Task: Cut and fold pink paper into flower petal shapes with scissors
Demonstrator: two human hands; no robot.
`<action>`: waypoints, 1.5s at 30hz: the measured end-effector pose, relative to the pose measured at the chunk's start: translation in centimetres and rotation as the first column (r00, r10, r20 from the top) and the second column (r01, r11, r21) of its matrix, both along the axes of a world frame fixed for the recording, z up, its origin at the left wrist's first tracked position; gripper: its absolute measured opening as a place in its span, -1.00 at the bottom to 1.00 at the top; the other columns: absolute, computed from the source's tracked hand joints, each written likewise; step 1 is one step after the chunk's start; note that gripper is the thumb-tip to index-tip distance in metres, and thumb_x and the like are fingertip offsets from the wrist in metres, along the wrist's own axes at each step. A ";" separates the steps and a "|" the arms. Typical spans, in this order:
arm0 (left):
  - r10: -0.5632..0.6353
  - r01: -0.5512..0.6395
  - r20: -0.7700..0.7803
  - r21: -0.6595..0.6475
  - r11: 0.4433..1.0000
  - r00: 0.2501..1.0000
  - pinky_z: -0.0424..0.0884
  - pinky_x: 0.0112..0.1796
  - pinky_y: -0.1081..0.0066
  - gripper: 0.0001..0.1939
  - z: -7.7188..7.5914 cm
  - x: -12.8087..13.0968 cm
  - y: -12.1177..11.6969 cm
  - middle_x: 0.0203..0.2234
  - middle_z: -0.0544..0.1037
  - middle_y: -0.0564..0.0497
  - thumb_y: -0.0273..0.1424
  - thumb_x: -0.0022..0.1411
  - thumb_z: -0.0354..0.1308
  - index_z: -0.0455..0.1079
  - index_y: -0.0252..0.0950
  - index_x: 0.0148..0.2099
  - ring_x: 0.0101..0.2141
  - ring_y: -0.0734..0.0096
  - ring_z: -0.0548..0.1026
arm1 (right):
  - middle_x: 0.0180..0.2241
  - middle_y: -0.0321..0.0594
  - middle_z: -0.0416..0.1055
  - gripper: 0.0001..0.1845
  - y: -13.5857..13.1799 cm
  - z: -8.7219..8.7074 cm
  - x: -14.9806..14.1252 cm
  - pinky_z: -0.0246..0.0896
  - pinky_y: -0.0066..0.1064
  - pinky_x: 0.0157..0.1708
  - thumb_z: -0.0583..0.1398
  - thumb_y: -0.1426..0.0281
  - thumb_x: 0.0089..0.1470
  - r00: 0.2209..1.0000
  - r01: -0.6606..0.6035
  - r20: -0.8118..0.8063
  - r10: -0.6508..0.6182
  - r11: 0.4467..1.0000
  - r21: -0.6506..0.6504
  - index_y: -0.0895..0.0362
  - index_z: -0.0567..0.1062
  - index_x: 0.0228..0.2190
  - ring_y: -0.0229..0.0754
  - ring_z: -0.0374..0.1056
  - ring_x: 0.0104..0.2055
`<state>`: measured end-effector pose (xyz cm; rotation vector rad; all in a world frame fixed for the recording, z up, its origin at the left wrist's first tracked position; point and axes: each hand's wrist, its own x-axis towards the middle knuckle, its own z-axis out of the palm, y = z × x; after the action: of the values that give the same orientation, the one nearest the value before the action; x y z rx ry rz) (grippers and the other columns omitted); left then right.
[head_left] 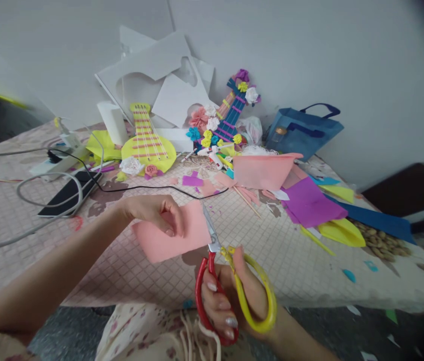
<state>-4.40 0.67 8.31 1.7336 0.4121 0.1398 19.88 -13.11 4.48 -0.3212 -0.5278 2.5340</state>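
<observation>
My left hand point(159, 213) pinches a pink sheet of crepe paper point(167, 243) above the near part of the table, thumb and fingers closed on it. In my right hand point(219, 301) is a pair of scissors point(214, 240) with one red handle and one yellow handle. My fingers go through the red loop and my thumb through the yellow one. The blades point away from me and lie at the right edge of the pink sheet. How far the blades are parted is hard to make out.
A yellow paper guitar point(147, 145) and a flower-decked blue one point(232, 118) lean at the back by white board offcuts point(182, 98). Purple paper point(309, 203) and a blue bag point(302, 133) are right. A glue gun point(214, 153), cable point(152, 187) and phone point(71, 193) lie around.
</observation>
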 end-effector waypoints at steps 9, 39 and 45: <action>0.009 -0.009 -0.034 -0.003 1.000 0.999 0.41 -0.27 0.56 -0.82 0.1 -0.1 -0.1 -0.33 0.60 -0.07 -0.50 0.06 0.25 0.50 -0.44 -0.22 -0.32 0.43 0.50 | -0.68 -0.43 0.10 -0.29 -0.2 -0.4 0.1 0.08 -0.60 -0.77 -0.14 -0.22 -0.01 1.000 -0.011 -0.011 0.011 1.000 0.021 0.17 0.32 -0.46 -0.44 -0.02 -0.76; -0.043 0.044 -0.035 0.018 0.999 0.998 0.41 -0.27 0.56 -0.81 -0.4 0.3 -0.3 -0.34 0.61 -0.03 -0.45 0.04 0.27 0.54 -0.27 -0.23 -0.31 0.39 0.53 | -0.72 -0.47 0.08 -0.31 0.6 -0.7 0.1 0.06 -0.61 -0.81 -0.10 -0.24 -0.05 0.999 -0.026 0.033 0.026 1.000 -0.003 0.16 0.28 -0.52 -0.46 -0.08 -0.81; -0.056 0.057 -0.062 0.024 0.998 0.996 0.41 -0.26 0.54 -0.81 -0.5 0.1 -0.3 -0.34 0.61 -0.03 -0.45 0.03 0.27 0.54 -0.26 -0.23 -0.31 0.38 0.54 | -0.75 -0.50 0.08 -0.32 0.8 -1.4 0.4 0.02 -0.61 -0.85 -0.08 -0.26 -0.08 0.996 -0.027 0.089 0.025 0.999 0.017 0.14 0.26 -0.53 -0.47 -0.10 -0.83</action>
<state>-4.32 0.34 7.80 1.7763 0.4075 0.0509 20.25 -12.27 3.07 -0.4242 -0.5916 2.5479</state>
